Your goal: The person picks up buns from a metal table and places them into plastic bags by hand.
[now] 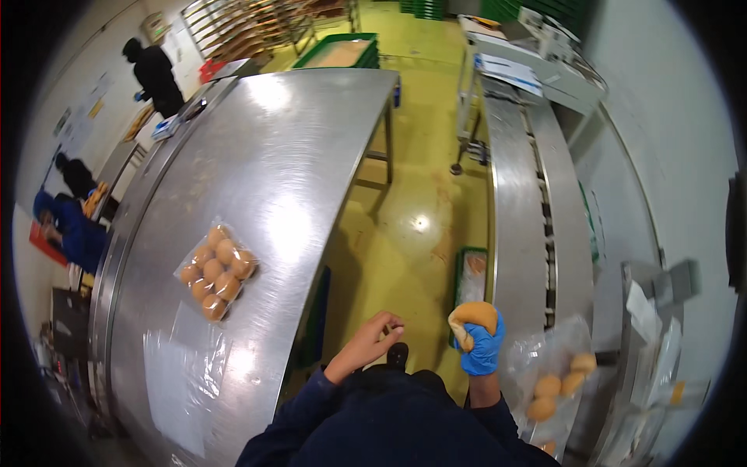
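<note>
My right hand (483, 350), in a blue glove, grips a soft golden bread bun (480, 314) that bends around its pale underside. Bare and loosely curled, my left hand (373, 338) holds nothing; a gap shows between thumb and fingers. To its left, a clear plastic bag of several round brown buns (213, 271) lies on the steel table (245, 157). Flat clear plastic bags (181, 379) rest nearer to me on that table. Beside my right hand, another clear bag with several buns (548, 386) lies over the near end of the steel conveyor (519, 222).
A green crate (463, 292) stands on the yellow floor beside the conveyor. More green crates (338, 52) stand beyond the table, near a tray rack (245, 26). People (154, 76) in dark clothing are at the left. A metal holder with plastic bags (653, 344) is at my right.
</note>
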### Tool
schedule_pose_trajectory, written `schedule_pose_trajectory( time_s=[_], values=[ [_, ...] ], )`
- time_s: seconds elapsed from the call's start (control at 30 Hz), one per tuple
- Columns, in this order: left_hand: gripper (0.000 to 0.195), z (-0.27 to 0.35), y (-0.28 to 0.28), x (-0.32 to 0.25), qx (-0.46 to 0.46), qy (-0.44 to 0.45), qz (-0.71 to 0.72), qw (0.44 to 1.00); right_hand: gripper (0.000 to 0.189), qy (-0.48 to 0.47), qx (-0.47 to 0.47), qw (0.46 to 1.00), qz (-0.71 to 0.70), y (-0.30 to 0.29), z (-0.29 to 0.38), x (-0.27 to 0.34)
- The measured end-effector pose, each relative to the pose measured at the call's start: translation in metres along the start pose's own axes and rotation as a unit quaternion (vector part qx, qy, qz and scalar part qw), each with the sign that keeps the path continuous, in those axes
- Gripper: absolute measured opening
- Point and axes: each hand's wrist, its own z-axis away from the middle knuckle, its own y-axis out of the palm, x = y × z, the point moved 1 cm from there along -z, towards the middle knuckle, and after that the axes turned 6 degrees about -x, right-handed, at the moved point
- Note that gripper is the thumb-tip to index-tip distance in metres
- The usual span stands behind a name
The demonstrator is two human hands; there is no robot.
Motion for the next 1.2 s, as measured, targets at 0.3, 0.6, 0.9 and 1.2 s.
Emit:
schedule_pose_trajectory(
  time_s=[0.3, 0.6, 0.9, 1.2],
  values=[
    [0.026, -0.057, -0.023, 0.064, -0.041, -0.107, 0.066, 0.991, 0.052, 0.078, 0.042, 0.982, -0.165, 0.088, -0.134, -0.051],
    [0.024, -0.300, -0.048, 0.095, 0.018, -0.018, 0.009, 1.000, 0.045, 0.166, -0.036, 0.965, -0.199, 0.091, -0.388, -0.137],
    [0.022, -0.494, -0.140, 0.044, -0.161, 0.023, 0.010, 0.987, 0.015, 0.094, 0.191, 0.973, -0.090, 0.249, -0.649, -0.111],
    [0.025, -0.521, -0.170, 0.083, -0.333, -0.091, 0.065, 0.936, 0.028, -0.167, 0.317, 0.921, 0.152, 0.349, -0.765, -0.138]
  ],
)
